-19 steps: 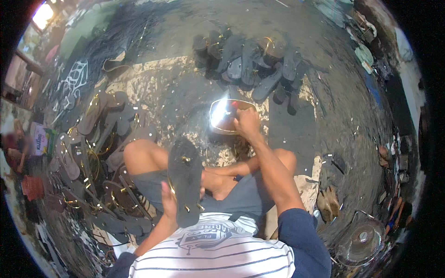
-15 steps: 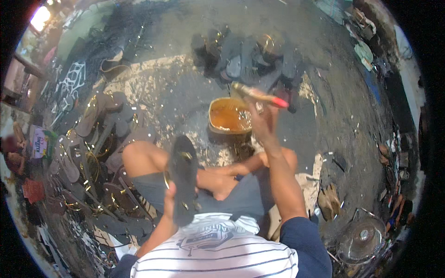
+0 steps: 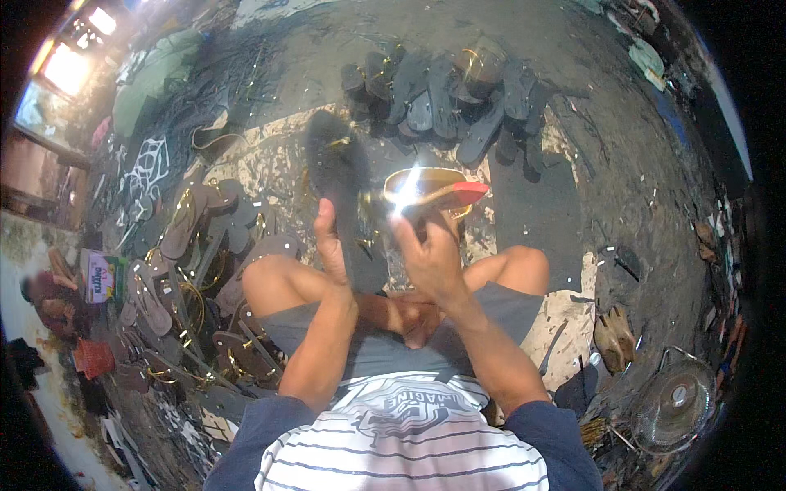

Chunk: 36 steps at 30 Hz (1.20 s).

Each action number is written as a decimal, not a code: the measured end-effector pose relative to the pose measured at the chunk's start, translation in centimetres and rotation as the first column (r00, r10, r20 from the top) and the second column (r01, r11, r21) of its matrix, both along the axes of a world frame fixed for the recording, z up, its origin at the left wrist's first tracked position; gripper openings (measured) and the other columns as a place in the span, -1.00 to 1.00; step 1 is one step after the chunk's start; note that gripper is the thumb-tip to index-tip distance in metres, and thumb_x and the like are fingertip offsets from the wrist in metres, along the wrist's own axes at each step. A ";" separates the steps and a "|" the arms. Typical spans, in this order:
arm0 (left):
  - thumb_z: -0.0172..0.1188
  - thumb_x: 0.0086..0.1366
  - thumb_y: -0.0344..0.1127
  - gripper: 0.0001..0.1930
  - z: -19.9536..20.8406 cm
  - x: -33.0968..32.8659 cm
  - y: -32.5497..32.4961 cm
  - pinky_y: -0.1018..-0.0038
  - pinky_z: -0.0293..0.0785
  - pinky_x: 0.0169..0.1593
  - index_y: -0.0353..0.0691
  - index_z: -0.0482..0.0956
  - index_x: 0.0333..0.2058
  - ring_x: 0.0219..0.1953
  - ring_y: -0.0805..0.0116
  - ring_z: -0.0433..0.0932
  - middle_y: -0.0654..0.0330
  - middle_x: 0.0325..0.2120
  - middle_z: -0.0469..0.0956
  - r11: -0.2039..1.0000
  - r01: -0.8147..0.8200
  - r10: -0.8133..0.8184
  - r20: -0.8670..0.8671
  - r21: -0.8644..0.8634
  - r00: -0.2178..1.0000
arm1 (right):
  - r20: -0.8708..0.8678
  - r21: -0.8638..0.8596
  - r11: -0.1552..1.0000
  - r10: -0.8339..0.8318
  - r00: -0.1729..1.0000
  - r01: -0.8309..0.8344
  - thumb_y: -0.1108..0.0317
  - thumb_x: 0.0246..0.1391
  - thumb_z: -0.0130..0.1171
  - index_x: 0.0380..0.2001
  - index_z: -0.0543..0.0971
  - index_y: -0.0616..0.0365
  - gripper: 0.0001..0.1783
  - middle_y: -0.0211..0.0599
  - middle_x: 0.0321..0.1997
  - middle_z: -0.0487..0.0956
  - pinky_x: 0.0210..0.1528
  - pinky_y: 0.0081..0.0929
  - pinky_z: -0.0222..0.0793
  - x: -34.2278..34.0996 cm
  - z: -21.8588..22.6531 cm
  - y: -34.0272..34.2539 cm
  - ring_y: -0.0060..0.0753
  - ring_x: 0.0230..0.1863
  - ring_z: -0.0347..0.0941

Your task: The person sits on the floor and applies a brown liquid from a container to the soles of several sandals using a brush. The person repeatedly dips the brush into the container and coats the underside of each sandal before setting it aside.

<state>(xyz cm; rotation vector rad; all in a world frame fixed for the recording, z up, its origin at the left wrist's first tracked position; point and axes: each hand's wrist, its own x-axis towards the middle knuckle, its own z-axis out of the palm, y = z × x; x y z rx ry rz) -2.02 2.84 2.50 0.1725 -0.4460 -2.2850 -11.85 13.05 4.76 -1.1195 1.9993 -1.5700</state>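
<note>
My left hand grips a dark sandal with gold-coloured fittings, held up in front of me and smeared by motion. A brush with a red-tipped handle is in my right hand, held sideways. Its bristle end points left toward the sandal's right edge; glare and blur hide whether they touch. Directly behind the brush stands a yellowish tub, mostly covered by the brush and my hand; amber liquid shows in it in the earlier frame.
Several dark sandals and soles lie in a row at the far side. A heap of brown sandals with gold trim sits to my left. On the right are a round fan-like grille and a pair of tan shoe forms.
The sandal in my left hand has moved forward, away from my lap. My right hand has brought the brush left and nearer to me, from above the tub toward the sandal.
</note>
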 end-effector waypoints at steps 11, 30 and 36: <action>-0.01 0.42 0.31 -0.29 -1.1 -0.8 1.2 0.21 0.54 0.13 -0.29 0.47 0.13 -0.02 0.18 0.59 0.00 0.00 0.58 0.921 0.247 -0.110 -0.407 0.300 0.907 | 0.405 -0.575 0.731 0.644 0.649 -0.367 0.19 0.17 0.29 0.06 0.59 0.06 -0.58 -0.20 0.11 0.56 0.13 -0.15 0.24 -0.5 -1.9 0.1 -0.17 0.17 0.40; 0.03 0.23 0.54 -0.12 -6.5 -15.3 -17.8 0.19 0.62 -0.15 -0.17 0.51 0.15 -0.13 0.22 0.65 0.10 -0.11 0.65 0.960 0.238 -0.124 0.539 -0.147 0.833 | -0.126 -0.279 0.936 0.184 0.975 -0.213 0.57 0.09 0.32 -0.02 0.56 0.26 -0.65 -0.23 -0.03 0.54 0.07 -0.44 0.41 -4.0 7.1 4.8 -0.40 -0.03 0.50; -0.09 0.50 0.20 -0.45 -3.2 -8.2 -19.4 0.38 0.53 -0.15 -0.22 0.52 0.01 -0.19 0.43 0.58 0.19 -0.21 0.62 0.579 0.281 0.493 0.603 -0.765 0.627 | 0.086 -0.100 0.976 -0.186 0.979 0.194 0.46 0.20 0.29 0.00 0.59 0.29 -0.69 -0.33 -0.02 0.60 0.10 -0.50 0.38 -7.2 2.6 7.8 -0.53 -0.02 0.49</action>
